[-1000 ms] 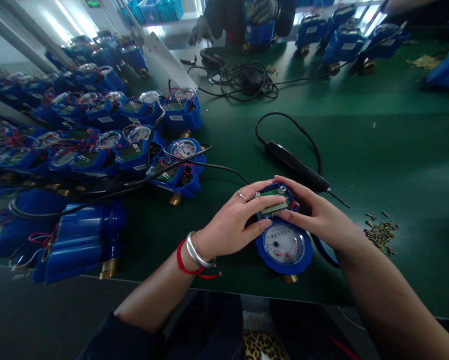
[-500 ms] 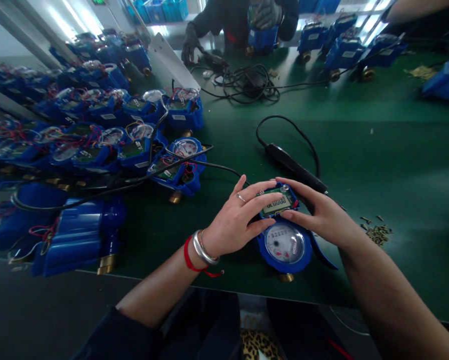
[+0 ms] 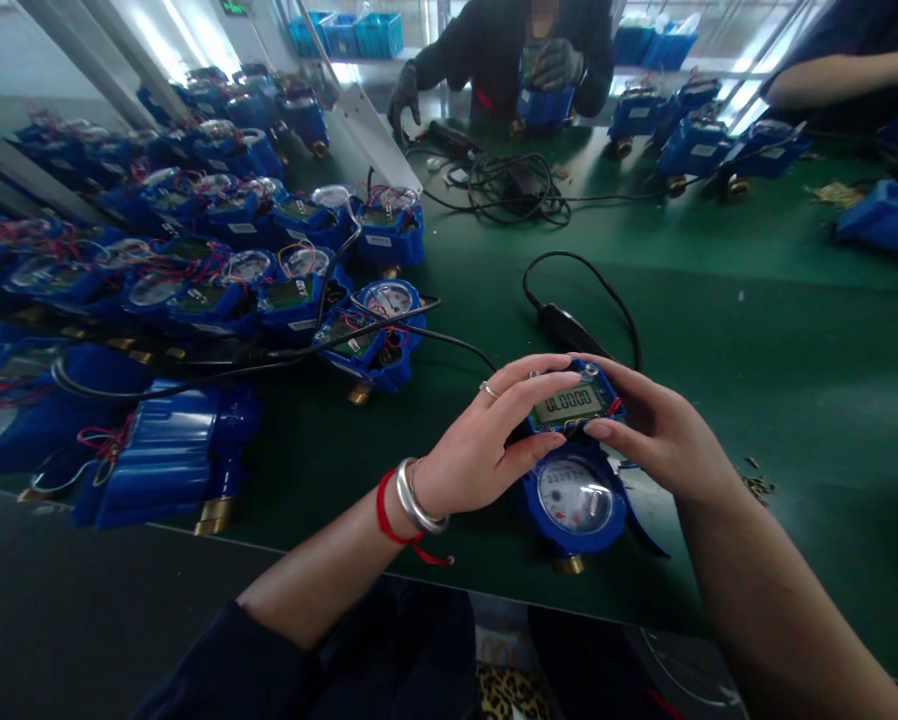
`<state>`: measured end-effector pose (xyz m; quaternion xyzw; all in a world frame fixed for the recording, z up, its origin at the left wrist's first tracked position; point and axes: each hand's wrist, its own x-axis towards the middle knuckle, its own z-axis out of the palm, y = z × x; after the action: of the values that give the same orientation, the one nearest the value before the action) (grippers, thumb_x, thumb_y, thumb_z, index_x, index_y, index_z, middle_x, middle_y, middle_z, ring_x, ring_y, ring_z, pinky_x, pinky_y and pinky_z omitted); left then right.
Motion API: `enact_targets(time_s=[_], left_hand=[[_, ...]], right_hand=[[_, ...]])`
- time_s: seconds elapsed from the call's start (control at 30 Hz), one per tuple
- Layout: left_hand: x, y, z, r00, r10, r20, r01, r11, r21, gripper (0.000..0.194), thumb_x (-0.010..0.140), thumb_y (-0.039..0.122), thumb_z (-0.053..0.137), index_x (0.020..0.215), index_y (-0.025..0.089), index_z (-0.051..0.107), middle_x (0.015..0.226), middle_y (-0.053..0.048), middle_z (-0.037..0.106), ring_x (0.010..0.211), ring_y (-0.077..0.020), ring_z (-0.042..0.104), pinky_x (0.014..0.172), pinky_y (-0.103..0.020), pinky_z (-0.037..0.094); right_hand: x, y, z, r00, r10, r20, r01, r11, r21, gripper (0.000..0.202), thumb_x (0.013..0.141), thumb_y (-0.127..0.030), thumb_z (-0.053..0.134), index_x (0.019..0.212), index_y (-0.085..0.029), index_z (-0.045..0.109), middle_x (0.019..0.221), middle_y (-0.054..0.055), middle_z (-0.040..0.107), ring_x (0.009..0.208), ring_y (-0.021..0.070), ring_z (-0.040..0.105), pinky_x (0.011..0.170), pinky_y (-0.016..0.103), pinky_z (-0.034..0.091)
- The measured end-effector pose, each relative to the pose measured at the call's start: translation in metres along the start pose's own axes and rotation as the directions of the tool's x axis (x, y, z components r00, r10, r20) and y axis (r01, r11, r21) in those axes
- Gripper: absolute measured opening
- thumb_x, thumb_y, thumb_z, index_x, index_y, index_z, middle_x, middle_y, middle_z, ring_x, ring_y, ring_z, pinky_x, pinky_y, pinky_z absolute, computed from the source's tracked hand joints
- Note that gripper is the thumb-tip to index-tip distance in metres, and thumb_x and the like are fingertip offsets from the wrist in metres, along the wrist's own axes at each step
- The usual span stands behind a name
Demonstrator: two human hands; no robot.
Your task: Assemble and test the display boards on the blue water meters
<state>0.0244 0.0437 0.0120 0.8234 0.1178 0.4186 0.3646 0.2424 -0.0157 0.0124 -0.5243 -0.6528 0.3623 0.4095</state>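
Note:
A blue water meter [image 3: 575,497] with a round clear dial lies on the green table in front of me. Above the dial, its circuit board with a lit digital display [image 3: 567,401] sits between my hands. My left hand [image 3: 486,440] grips the board's left side, fingers over the top and thumb at the lower edge. On the right side, my right hand [image 3: 648,420] holds the same part, thumb at the lower corner and fingers behind. Just beyond lies a black electric screwdriver [image 3: 569,328] with a looped cord, partly hidden by my hands.
Rows of blue meters with exposed wires [image 3: 291,290] crowd the left side. A black cable crosses them. Small brass screws [image 3: 758,487] lie to the right. Across the table, a gloved co-worker [image 3: 558,70] holds another meter near coiled black cable [image 3: 513,190].
The view has shifted slightly. My fingers have moved off the display, so its digits show more fully, and the board appears tilted up a little. Both hands still hold it.

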Motion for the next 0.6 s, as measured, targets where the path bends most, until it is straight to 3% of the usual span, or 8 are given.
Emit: enact_targets(time_s=[0.2,0.33,0.5,0.6], left_hand=[[-0.001,0.0,0.002,0.998,-0.058,-0.021,0.057,0.998,-0.036,0.049,0.093,0.022,0.059,0.139,0.021,0.042,0.147,-0.017,0.044,0.139,-0.0243,0.042,0.113,-0.045,0.041],[-0.001,0.002,0.004,0.997,-0.079,0.009,0.079,0.997,-0.002,0.047,0.091,0.024,0.062,0.134,0.021,0.045,0.146,-0.016,0.045,0.138,-0.0255,0.044,0.112,-0.048,0.042],[0.0,0.002,0.012,0.991,-0.115,-0.065,0.119,0.992,0.047,0.036,0.086,0.018,0.067,0.12,0.02,0.052,0.139,-0.014,0.051,0.13,-0.0248,0.05,0.108,-0.047,0.045],[0.0,0.002,0.016,0.992,-0.111,-0.065,0.116,0.991,0.07,0.04,0.086,0.014,0.064,0.123,0.02,0.051,0.138,-0.014,0.051,0.131,-0.0254,0.05,0.108,-0.048,0.046]], right_hand=[[-0.001,-0.002,0.004,0.991,0.088,-0.099,-0.076,0.989,0.127,0.054,0.08,-0.038,0.075,0.131,-0.026,0.059,0.132,0.005,0.063,0.124,0.027,0.058,0.108,0.045,0.045],[-0.002,-0.005,0.007,0.982,0.128,-0.143,-0.106,0.983,0.148,0.055,0.077,-0.039,0.078,0.127,-0.025,0.062,0.131,0.006,0.064,0.124,0.0274,0.058,0.109,0.048,0.043],[-0.003,-0.004,0.008,0.973,0.15,-0.175,-0.125,0.981,0.149,0.058,0.073,-0.041,0.08,0.126,-0.024,0.063,0.13,0.006,0.065,0.123,0.0278,0.059,0.11,0.048,0.043],[-0.004,-0.002,0.009,0.975,0.15,-0.164,-0.126,0.981,0.146,0.055,0.076,-0.041,0.078,0.127,-0.026,0.063,0.129,0.005,0.065,0.121,0.0268,0.059,0.109,0.047,0.044]])
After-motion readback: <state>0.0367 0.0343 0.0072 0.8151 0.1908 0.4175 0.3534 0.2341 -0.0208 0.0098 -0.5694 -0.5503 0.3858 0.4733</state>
